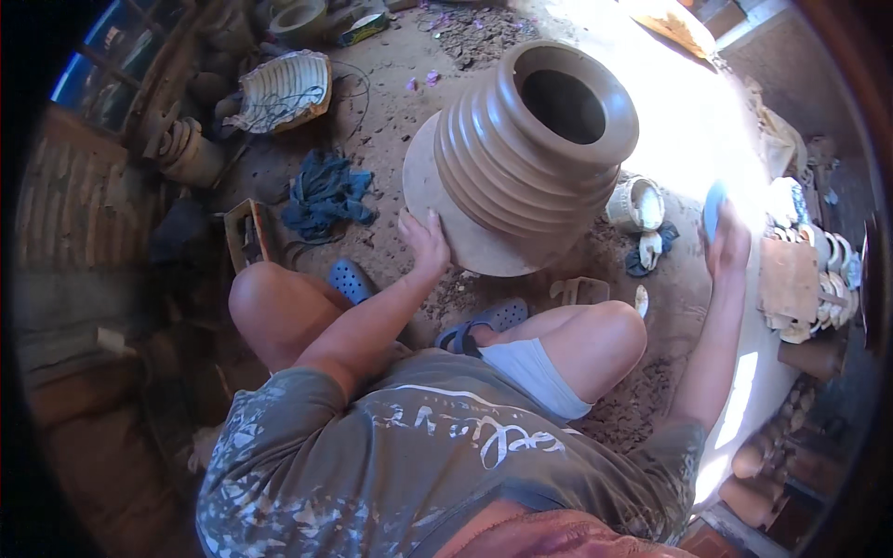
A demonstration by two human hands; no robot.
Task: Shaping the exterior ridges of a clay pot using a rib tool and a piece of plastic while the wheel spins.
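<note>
A large ribbed clay pot [530, 149] with a wide dark mouth stands before me on a round, flat wheel head [421, 177]. Against the near left edge of that disc rests my left hand [425, 244], its fingers stretched out and nothing in it. My right hand [727, 240] is out to the right, apart from the pot. Its fingers are closed on a thin, light-blue flat piece [713, 210] with a rounded edge; its exact kind does not show.
A whitish bucket [636, 204] stands right of the pot, with a rag [651, 249] beside it. Dark blue cloth [327, 197] lies on the left, near a wooden box [248, 237]. Beyond are a ridged tray-like piece [284, 90] and clay crumbs [479, 35]. Clay pots [750, 498] line the right.
</note>
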